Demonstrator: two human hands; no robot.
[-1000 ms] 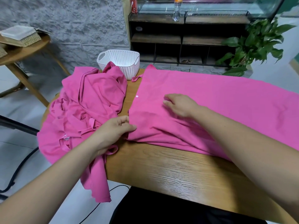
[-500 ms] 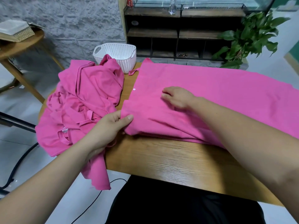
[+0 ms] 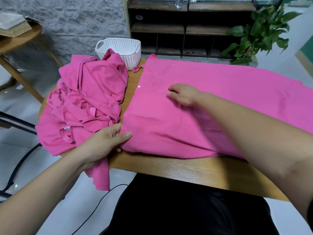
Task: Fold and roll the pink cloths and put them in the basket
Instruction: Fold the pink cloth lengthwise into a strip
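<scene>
Left hand pinches corner of half-folded cloth, right hand flat on it. Unfolded pile just beyond left hand; basket farther back looks empty, so prob. early: nothing rolled yet.

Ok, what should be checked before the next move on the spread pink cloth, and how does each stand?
1. Left hand grips the flat pink cloth's near-left corner: ok.
2. Right hand rests on that cloth: ok.
3. White perforated plastic basket upright on the wooden table: ok.
4. Crumpled pink cloth pile clear of the left hand: not ok, lies under the wrist.
5. Cloth's right end fully on the table: cannot tell, runs out of frame.
</scene>
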